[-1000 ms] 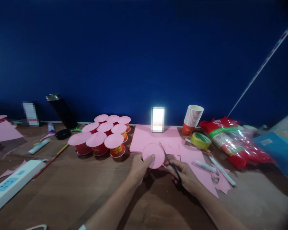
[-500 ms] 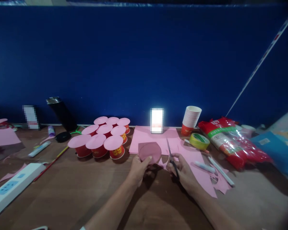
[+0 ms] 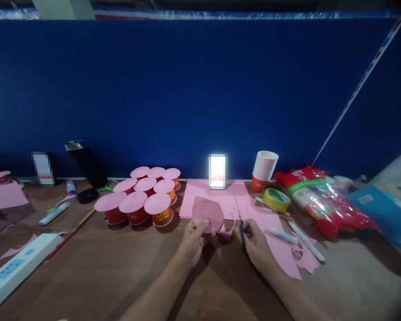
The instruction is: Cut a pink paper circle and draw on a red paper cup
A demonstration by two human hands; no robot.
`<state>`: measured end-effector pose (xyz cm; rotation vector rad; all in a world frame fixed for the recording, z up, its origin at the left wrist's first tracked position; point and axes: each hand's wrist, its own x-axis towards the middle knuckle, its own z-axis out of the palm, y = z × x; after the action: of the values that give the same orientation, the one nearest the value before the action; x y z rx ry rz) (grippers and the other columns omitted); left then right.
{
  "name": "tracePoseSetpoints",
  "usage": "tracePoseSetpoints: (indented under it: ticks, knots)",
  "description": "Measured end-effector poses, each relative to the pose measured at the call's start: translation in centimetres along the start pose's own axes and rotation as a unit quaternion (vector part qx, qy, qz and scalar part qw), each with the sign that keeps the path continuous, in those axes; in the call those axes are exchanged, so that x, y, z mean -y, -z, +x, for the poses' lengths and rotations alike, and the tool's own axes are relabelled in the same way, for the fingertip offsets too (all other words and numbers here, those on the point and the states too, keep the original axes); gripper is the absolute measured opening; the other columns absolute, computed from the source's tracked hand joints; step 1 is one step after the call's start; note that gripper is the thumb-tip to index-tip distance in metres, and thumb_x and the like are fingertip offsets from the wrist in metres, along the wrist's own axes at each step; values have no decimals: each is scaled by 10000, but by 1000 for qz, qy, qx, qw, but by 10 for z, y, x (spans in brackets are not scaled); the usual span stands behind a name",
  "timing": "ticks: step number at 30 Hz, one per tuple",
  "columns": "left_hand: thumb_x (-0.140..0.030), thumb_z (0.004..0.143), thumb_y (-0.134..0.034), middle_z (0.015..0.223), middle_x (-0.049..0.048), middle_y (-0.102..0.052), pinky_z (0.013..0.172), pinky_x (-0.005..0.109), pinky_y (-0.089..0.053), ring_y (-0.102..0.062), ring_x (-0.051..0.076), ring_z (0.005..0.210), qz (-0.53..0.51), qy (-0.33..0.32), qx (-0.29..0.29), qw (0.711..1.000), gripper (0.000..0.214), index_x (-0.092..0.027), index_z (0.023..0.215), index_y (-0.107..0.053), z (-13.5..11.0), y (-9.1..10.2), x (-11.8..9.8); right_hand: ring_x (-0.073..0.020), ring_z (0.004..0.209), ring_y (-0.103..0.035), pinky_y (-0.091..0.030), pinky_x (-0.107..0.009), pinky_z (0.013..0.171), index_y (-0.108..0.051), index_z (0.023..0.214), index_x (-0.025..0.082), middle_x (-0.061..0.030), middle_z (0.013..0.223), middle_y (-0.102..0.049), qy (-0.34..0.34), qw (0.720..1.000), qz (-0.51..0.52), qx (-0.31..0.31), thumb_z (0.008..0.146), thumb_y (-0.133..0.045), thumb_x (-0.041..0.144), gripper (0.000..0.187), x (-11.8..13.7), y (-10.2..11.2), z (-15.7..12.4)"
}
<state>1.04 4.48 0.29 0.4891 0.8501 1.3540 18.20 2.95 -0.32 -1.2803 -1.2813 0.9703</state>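
Pink paper disc [image 3: 211, 214] held above brown table [image 3: 120, 274], pinched in left hand [image 3: 194, 238], thumb on top, forearm angled inward. Right hand [image 3: 252, 238] grips dark-handled scissors [image 3: 242, 228], blades pointing away, right of disc. Nine disc-topped red paper cups [image 3: 145, 184] stand left.

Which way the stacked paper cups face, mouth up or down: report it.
Mouth up. The stacked paper cups show an open rim on top and narrow towards the red bottom.
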Motion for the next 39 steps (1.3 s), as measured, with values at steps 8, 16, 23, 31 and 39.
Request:
tracePoseSetpoints:
  ticks: [8, 16, 23, 31, 39]
  knots:
    - [-196, 517, -865, 668, 5, -672, 611, 219, -526, -629, 109, 600, -41, 15, 12, 999, 390, -135, 785, -588, 2, 2, -1, -137, 654, -517, -433, -241, 565, -406, 797, 235, 21, 744, -538, 7, 998, 53, 21, 737, -675, 430, 337, 13, 0, 0]
    - [-193, 575, -849, 803, 58, -718, 618, 231, -538, -667, 141, 674, -35, 33, 71, 996, 348, -124, 819, -611, 5, 1, -3, -113, 472, -524, -418, -214, 434, -410, 1105, 243, 66, 637, -592, -45, 995, 73, 60, 701, -720, 473, 559, -3, -1, 10]
    - [-159, 527, -870, 671, 17, -698, 573, 203, -528, -648, 112, 591, -83, 53, 45, 994, 323, -122, 728, -620, 11, 3, -3, -136, 492, -547, -363, -190, 387, -427, 962, 241, 53, 603, -587, -33, 998, 40, 46, 751, -655, 500, 404, -7, -1, 11]
    - [-167, 605, -834, 798, 41, -730, 649, 248, -547, -682, 147, 707, -87, 56, 46, 994, 295, -138, 812, -626, 11, 5, 0, -140, 522, -446, -358, -242, 478, -418, 665, 230, 41, 554, -479, 20, 997, -80, 7, 818, -546, 455, 300, -7, 3, 12]
    - [-201, 608, -839, 758, 33, -716, 650, 232, -529, -672, 138, 694, -67, 61, 37, 995, 301, -138, 790, -608, 11, 4, 2, -133, 652, -529, -446, -240, 587, -430, 799, 226, 44, 719, -536, -38, 996, 48, 62, 649, -769, 363, 395, -5, 2, 9]
